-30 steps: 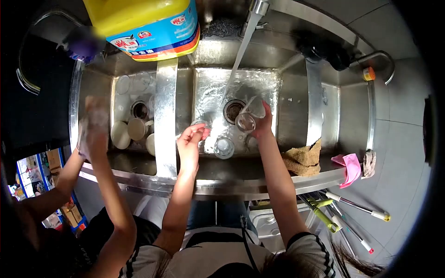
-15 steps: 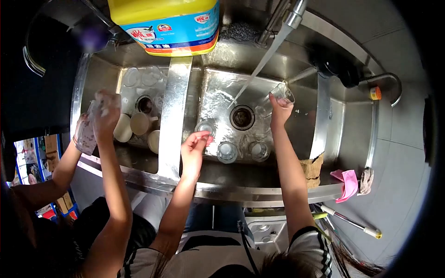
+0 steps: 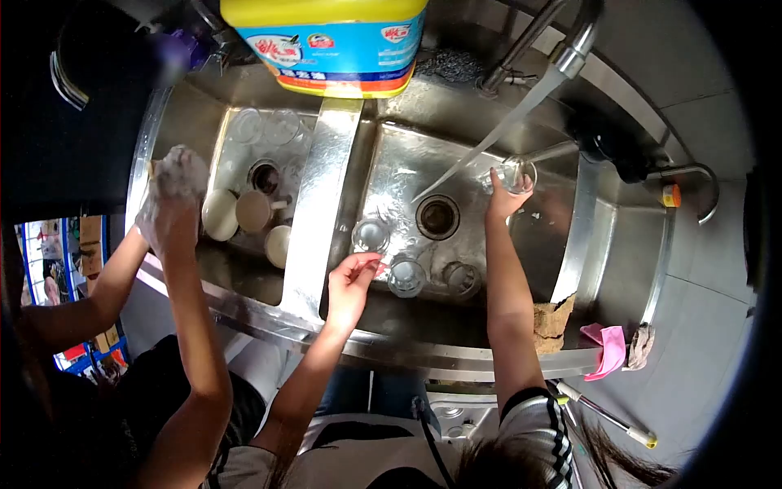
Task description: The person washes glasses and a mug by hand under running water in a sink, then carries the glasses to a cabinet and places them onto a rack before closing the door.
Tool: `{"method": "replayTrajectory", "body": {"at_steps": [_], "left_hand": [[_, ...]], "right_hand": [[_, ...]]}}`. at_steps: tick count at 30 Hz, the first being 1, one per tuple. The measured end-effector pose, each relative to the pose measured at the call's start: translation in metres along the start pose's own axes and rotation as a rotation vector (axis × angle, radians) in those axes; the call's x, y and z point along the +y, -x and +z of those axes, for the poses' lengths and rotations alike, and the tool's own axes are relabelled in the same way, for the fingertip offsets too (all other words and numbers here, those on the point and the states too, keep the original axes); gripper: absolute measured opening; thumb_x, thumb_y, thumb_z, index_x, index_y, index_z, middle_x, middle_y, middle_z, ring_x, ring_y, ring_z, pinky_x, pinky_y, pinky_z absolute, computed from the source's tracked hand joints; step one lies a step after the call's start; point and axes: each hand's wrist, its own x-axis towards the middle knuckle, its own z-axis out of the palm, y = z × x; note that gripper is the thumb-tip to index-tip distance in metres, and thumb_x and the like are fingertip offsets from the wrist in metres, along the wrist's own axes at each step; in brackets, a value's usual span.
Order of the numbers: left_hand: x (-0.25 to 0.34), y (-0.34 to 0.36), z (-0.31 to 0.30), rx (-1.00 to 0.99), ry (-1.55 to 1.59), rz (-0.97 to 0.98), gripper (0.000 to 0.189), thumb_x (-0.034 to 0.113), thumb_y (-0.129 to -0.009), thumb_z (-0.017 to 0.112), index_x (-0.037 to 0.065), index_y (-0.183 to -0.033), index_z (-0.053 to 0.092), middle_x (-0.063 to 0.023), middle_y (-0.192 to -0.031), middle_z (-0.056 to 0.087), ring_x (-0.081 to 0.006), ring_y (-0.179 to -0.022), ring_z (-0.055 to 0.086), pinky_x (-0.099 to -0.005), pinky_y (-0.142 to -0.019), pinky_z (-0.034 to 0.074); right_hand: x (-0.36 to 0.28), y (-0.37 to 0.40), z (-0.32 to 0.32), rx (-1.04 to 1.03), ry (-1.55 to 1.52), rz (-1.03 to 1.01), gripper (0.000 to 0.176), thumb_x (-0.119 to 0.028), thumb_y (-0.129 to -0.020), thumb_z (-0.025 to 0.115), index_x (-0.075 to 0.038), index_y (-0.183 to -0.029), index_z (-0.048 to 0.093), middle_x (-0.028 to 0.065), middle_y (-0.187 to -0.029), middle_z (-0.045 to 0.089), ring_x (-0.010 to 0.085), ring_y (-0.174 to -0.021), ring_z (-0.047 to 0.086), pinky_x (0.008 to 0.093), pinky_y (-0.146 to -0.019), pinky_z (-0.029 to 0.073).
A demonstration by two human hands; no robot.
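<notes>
While tap water (image 3: 505, 122) runs, right hand (image 3: 505, 201) curls round glass tumbler (image 3: 516, 171); left hand (image 3: 351, 287) half-curled, hold unclear; likely rinsing; next move wants firm grip.

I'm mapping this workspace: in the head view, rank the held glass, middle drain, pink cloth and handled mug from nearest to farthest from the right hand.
From the right hand:
1. Glass, held in it
2. Middle drain, to its left
3. Pink cloth, front rim, right
4. Handled mug, left basin
</notes>
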Motion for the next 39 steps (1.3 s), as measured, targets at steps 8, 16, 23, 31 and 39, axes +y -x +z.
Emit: {"method": "replayTrajectory", "body": {"at_steps": [8,16,23,31,39], "left_hand": [[0.003,0.016,-0.007,-0.023,0.035,-0.016,0.015,-0.003,-0.086,0.046,-0.004,-0.098,0.055,-0.0085,-0.088,0.062,-0.0125,-0.082,0.059,-0.0232,-0.077,0.045],[0.004,0.028,-0.003,-0.043,0.057,0.001,0.019,-0.008,-0.084,0.043,-0.004,-0.096,0.056,-0.0078,-0.088,0.061,-0.0134,-0.083,0.058,-0.0239,-0.079,0.045],[-0.003,0.034,0.001,-0.105,0.03,-0.036,0.02,-0.01,-0.082,0.044,-0.003,-0.096,0.058,-0.0062,-0.085,0.06,-0.0119,-0.08,0.057,-0.0225,-0.076,0.044],[-0.013,-0.003,0.023,-0.049,0.035,-0.054,0.02,-0.005,-0.082,0.048,-0.003,-0.102,0.053,-0.0051,-0.086,0.057,-0.0112,-0.081,0.054,-0.0221,-0.077,0.043],[-0.02,-0.121,0.077,0.1,0.366,-0.508,0.073,0.056,-0.076,0.053,0.007,-0.127,0.035,-0.0162,-0.124,0.039,-0.0297,-0.101,0.047,-0.0433,-0.084,0.039]], "right_hand": [[0.043,0.048,-0.022,-0.328,0.076,0.64,0.043,-0.014,-0.07,0.069,0.0,-0.104,0.046,0.0102,-0.105,0.048,0.0199,-0.1,0.046,0.0327,-0.082,0.042],[-0.054,0.182,0.025,-1.293,0.916,0.057,0.032,-0.019,-0.075,0.057,0.0,-0.101,0.052,0.0212,-0.084,0.061,0.0353,-0.086,0.059,0.0407,-0.075,0.046],[-0.013,0.164,0.027,-1.135,0.924,-0.141,0.021,-0.019,-0.076,0.055,0.002,-0.08,0.059,0.0246,-0.083,0.059,0.0384,-0.082,0.058,0.0462,-0.075,0.045],[-0.045,0.093,0.03,-0.828,0.982,-0.172,0.024,-0.02,-0.079,0.053,0.004,-0.079,0.058,0.022,-0.074,0.06,0.0358,-0.068,0.06,0.0435,-0.061,0.047],[-0.05,0.074,0.002,-1.016,0.136,0.785,0.013,-0.013,-0.075,0.059,-0.001,-0.081,0.063,0.0061,-0.069,0.061,0.0131,-0.055,0.055,0.026,-0.046,0.041]]}}
